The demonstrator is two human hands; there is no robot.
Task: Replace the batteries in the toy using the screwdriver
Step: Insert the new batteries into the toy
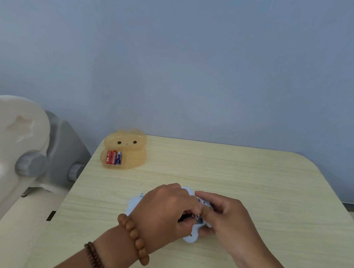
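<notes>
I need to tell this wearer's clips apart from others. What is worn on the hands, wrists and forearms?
Both hands are bare: no gloves, rings or sleeves in view. The left hand has a bracelet of large round brown wooden beads at the wrist and a darker small-bead bracelet up the forearm. The right hand wears nothing visible.

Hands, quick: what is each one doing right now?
Left hand: closed on the light blue toy, steadying it.
Right hand: fingers pinched at the toy's battery.
</notes>
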